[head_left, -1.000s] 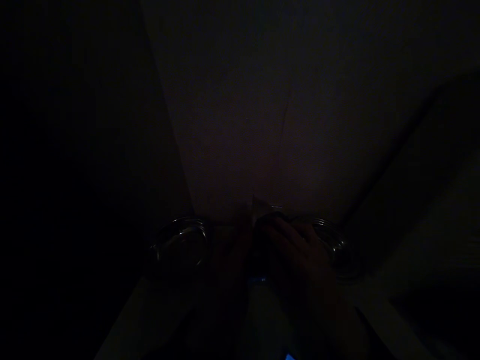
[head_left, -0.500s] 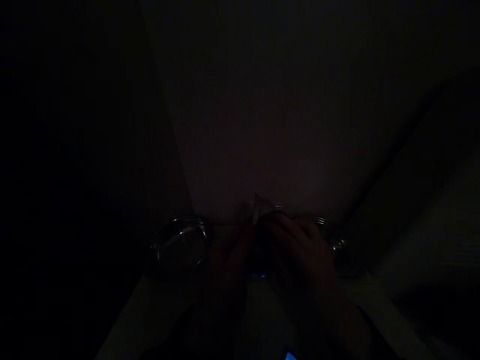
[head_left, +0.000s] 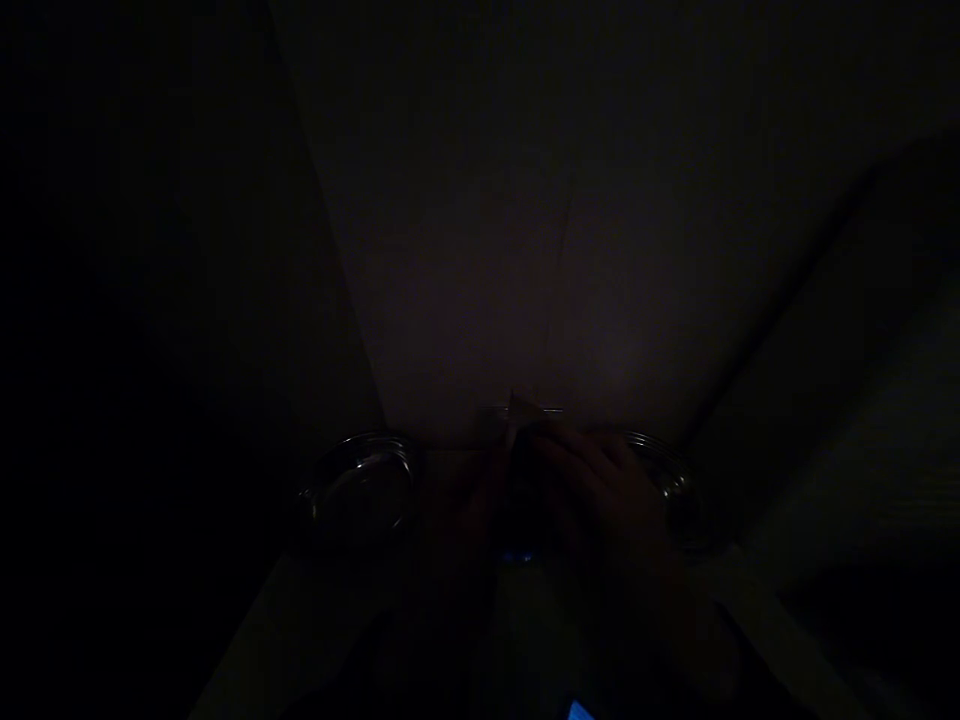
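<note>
The scene is very dark. My right hand (head_left: 607, 490) shows faintly at the lower centre, fingers curved over a small dark object with a pale pointed corner (head_left: 525, 412); what it is I cannot make out. My left hand (head_left: 457, 510) is a dim shape just left of it, close against the same object, and its fingers are too dark to read. A shiny round metal dish (head_left: 360, 485) sits to the left of the hands, and another shiny round dish (head_left: 667, 480) lies partly under my right hand.
A pale surface (head_left: 525, 250) rises behind the hands. A lighter ledge or counter edge (head_left: 247, 640) runs along the bottom left. A small blue glint (head_left: 519, 557) shows below the hands. Everything else is black.
My right hand has shifted slightly over the object; the dishes have stayed put.
</note>
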